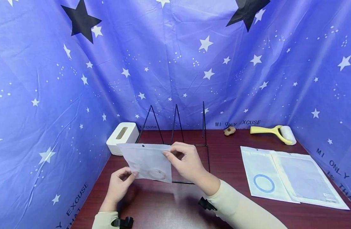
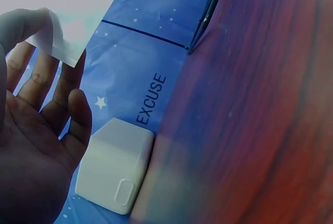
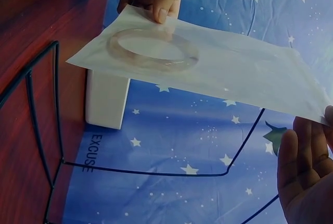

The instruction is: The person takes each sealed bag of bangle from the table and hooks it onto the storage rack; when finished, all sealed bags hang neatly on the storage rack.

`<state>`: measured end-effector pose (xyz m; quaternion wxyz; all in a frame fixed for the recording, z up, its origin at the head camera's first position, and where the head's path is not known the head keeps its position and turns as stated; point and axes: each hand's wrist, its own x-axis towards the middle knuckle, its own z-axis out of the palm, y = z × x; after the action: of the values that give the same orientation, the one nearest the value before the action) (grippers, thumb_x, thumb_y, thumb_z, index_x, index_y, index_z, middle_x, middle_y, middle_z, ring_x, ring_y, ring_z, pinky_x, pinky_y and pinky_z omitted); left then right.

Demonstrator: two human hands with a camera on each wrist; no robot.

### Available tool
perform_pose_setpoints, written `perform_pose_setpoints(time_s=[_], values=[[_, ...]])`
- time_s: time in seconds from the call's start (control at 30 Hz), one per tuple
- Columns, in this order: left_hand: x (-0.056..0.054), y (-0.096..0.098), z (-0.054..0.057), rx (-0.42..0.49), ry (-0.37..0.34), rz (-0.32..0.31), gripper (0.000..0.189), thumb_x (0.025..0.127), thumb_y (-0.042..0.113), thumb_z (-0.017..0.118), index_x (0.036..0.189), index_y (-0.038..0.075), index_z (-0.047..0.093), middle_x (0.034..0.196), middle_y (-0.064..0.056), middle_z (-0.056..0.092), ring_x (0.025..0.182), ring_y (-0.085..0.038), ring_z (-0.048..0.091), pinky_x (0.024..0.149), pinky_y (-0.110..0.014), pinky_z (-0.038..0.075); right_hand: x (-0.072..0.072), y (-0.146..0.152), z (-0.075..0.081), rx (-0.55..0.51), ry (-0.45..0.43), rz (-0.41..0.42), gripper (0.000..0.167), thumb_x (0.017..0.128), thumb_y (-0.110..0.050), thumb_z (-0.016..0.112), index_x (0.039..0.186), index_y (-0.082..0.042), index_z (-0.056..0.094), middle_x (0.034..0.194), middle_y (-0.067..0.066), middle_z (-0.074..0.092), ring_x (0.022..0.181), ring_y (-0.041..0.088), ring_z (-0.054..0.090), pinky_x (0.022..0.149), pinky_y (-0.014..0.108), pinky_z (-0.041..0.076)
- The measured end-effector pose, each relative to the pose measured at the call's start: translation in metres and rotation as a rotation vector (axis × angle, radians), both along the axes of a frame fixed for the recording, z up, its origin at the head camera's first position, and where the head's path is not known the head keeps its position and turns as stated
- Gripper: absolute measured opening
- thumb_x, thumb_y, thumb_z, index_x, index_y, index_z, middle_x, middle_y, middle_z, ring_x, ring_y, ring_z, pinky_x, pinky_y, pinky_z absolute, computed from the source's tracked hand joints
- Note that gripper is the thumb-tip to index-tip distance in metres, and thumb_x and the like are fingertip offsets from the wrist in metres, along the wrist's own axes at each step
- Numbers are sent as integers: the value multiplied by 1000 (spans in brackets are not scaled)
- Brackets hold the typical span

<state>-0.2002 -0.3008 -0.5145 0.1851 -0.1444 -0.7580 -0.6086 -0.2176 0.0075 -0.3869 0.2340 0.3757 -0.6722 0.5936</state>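
Note:
A frosted white pouch (image 1: 145,157) with a hang hole in its top edge is held up above the table, tilted. Inside its lower part shows a pale, translucent bangle (image 3: 156,63). My left hand (image 1: 119,184) pinches the pouch's lower left corner between thumb and fingers; the left wrist view shows that corner (image 2: 70,47) at close range. At the upper right edge, my right hand (image 1: 189,162) pinches the pouch with thumb and forefinger. Behind the pouch stands a black wire rack (image 1: 203,121), partly hidden by it.
A white tissue box (image 1: 130,136) sits at the back left. Two flat pouches lie on the right: one (image 1: 257,162) with a blue ring (image 1: 265,191), and a larger one (image 1: 307,178). Behind them are a yellow-handled lint roller (image 1: 264,130) and a small brown lump (image 1: 229,130).

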Motion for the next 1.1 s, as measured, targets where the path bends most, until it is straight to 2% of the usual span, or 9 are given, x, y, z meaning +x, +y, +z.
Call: perform_pose_setpoints(time_s=[0.17,0.33,0.37,0.53,0.73,0.9,1.0,1.1], values=[[2,1,5,-5,-3,35,7,93,-4,76,92,2,74,80,-7,70,72,-6,61,63,-22,50,1,-5,3,-4,-19,-7,10,94,-8,79,84,-11,78,71,-2,60,58,11,52,50,26,45],[2,-2,6,-18,-11,73,6,94,-2,76,91,3,74,81,-10,70,73,-12,61,65,-23,51,-1,-8,2,-5,-42,-16,12,94,-11,80,82,-10,78,70,-2,57,59,11,52,51,25,45],[0,-4,2,-16,-7,81,6,94,-1,76,92,5,74,82,-9,71,74,-13,62,66,-23,51,-4,-9,-2,-6,-46,-16,12,94,-13,80,83,-12,78,70,-3,58,59,10,52,52,24,45],[0,-4,1,-8,-4,133,6,94,0,76,94,5,76,83,-11,72,75,-15,62,66,-23,51,-5,-15,-4,-33,-97,-24,6,91,-10,82,85,-10,81,73,-1,62,62,10,53,53,22,44],[-1,-5,-1,0,-6,163,5,93,0,77,92,4,74,81,-8,70,75,-12,61,67,-23,50,-6,-20,-8,-76,-181,-28,5,91,-6,82,86,-8,82,79,2,69,63,9,54,55,23,44],[-2,-8,-3,-11,-17,192,6,93,-2,77,93,3,74,81,-8,69,73,-10,61,67,-22,49,-8,-24,-10,-92,-201,-22,5,91,-8,82,87,-6,83,83,3,72,64,9,55,56,23,45],[-1,-7,-1,-13,-35,216,6,93,-3,77,92,3,74,78,-7,68,71,-8,59,64,-22,48,-10,-27,-11,-100,-206,-22,7,90,-9,83,87,-3,82,83,4,72,65,9,56,57,22,45],[3,-2,7,-17,-38,230,5,93,-5,75,90,-1,72,76,-6,66,69,-7,57,63,-21,47,-10,-31,-11,-101,-215,-22,7,90,-7,83,87,-1,82,83,6,73,66,8,55,58,21,45]])
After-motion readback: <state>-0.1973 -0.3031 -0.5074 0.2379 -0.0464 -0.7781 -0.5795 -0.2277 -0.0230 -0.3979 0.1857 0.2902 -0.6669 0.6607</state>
